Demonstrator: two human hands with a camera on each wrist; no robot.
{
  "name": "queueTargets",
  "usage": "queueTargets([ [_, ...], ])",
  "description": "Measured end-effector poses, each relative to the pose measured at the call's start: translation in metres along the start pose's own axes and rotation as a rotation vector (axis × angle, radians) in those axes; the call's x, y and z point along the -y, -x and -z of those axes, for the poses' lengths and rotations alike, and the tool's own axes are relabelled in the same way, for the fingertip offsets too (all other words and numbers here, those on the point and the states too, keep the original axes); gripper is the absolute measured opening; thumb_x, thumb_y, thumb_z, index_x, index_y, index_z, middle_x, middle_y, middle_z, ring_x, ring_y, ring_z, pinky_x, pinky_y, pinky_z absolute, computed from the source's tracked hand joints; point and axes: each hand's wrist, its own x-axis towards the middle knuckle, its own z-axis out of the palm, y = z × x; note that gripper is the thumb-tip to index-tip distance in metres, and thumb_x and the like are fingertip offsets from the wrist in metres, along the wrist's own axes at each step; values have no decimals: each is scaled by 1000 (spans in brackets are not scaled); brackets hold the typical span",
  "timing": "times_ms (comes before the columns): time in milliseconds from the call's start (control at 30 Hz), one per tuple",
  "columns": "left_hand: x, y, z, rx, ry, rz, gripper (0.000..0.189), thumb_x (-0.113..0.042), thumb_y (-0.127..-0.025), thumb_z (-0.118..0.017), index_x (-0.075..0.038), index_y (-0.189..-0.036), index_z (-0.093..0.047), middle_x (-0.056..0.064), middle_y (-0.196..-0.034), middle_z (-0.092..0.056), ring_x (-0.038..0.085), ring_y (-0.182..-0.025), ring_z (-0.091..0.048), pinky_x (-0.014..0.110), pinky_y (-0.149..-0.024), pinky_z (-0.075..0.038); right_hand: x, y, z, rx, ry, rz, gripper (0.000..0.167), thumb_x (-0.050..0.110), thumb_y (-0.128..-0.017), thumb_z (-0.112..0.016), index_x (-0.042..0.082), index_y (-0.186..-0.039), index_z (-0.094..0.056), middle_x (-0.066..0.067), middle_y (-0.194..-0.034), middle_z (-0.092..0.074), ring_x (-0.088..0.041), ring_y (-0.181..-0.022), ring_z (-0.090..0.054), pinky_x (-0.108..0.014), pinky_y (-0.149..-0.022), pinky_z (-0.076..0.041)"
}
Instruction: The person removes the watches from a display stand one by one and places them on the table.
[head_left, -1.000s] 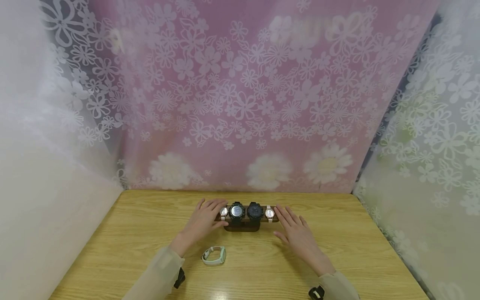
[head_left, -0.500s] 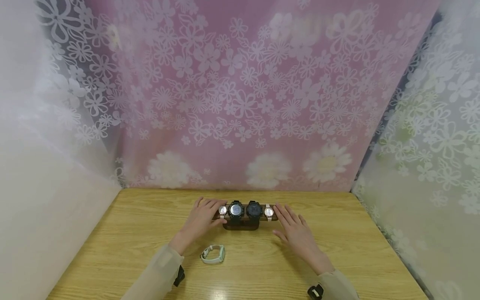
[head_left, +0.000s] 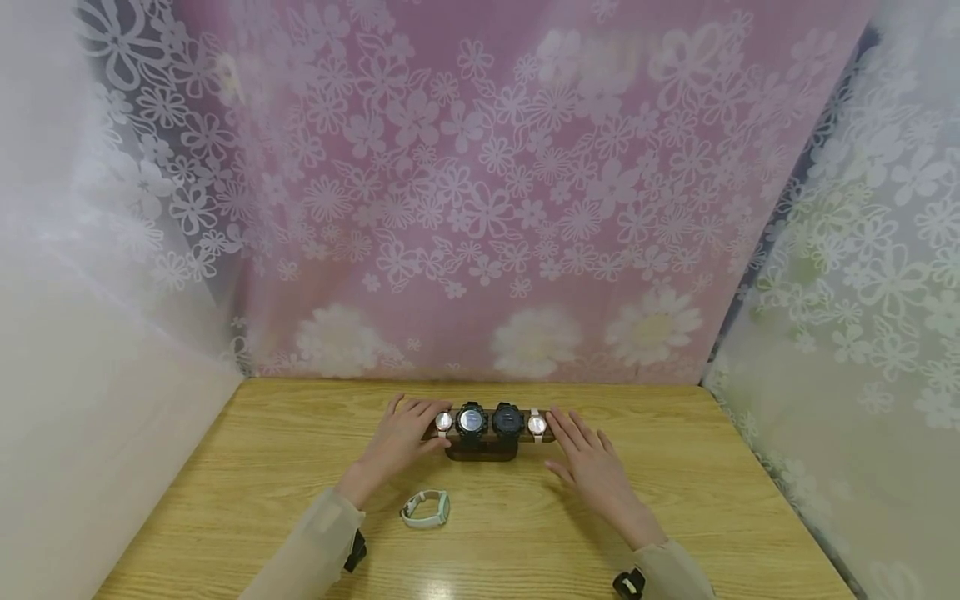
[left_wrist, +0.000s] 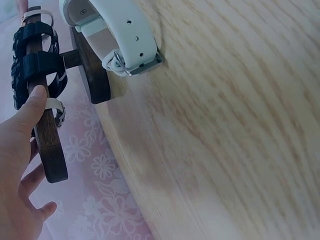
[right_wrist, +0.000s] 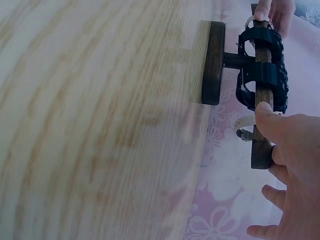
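A dark wooden watch stand (head_left: 482,452) with a raised bar stands towards the back of the table. Four straps circle its bar: a small white-strapped watch (head_left: 443,422) at the left, two chunky black watches (head_left: 471,422) in the middle and another white-strapped watch (head_left: 537,426) at the right. My left hand (head_left: 397,437) grips the bar's left end, thumb on the near side and fingers behind. At the opposite end my right hand (head_left: 596,471) pinches the bar between thumb (right_wrist: 267,120) and index finger, its other fingers spread.
A pale mint watch (head_left: 426,510) lies on its side on the wooden table (head_left: 510,542), nearer than the stand and left of centre. Pink flowered cloth (head_left: 480,250) hangs behind the table's far edge. Pale sheets (head_left: 862,375) flank both sides.
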Motion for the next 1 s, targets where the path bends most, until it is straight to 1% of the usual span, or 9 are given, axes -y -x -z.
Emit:
queueTargets([
  [167,1,0,3,5,9,1,63,-49,-87,-75,-17,-140,-60,4,-131,-67,29,-119,-62,64,-113,-34,0,-1,0,-12,-6,-3,77,34,-91,-76,9,-155,-42,-9,-160,-40,-36,-144,-41,-69,-104,-41],
  [300,0,-1,6,1,0,13,64,-50,-84,-77,-18,-137,-62,3,-129,-68,29,-119,-62,64,-113,-34,2,0,2,1,-13,-12,77,35,-92,-75,9,-156,-42,-8,-161,-38,-36,-145,-40,-69,-105,-40],
  [467,0,-1,7,4,-12,8,63,-49,-84,-78,-18,-137,-62,4,-128,-69,29,-118,-62,64,-112,-36,3,1,5,13,-15,-21,77,35,-92,-75,9,-155,-42,-8,-161,-38,-36,-144,-40,-69,-105,-40],
  [633,2,1,7,-2,19,-6,63,-43,-85,-81,-17,-139,-61,7,-128,-69,31,-117,-62,66,-111,-34,3,0,5,6,-16,-20,77,34,-91,-76,9,-155,-42,-8,-160,-40,-36,-144,-41,-69,-105,-40],
  [733,4,1,7,0,36,-2,63,-41,-84,-82,-16,-138,-62,7,-128,-68,31,-118,-62,66,-112,-33,4,0,5,9,-16,-17,77,34,-91,-76,9,-155,-42,-8,-160,-39,-36,-144,-41,-68,-106,-39],
  [867,5,2,8,12,27,17,62,-44,-83,-81,-16,-136,-63,6,-129,-68,31,-119,-61,64,-113,-32,5,-1,6,19,-19,-16,77,35,-92,-75,9,-156,-41,-8,-161,-38,-36,-145,-39,-68,-107,-38],
  [1000,2,1,10,39,2,24,64,-49,-85,-79,-17,-137,-61,5,-131,-66,30,-121,-60,63,-114,-33,5,-1,7,34,-25,-27,76,36,-93,-74,9,-156,-40,-7,-163,-35,-36,-146,-37,-68,-109,-37],
])
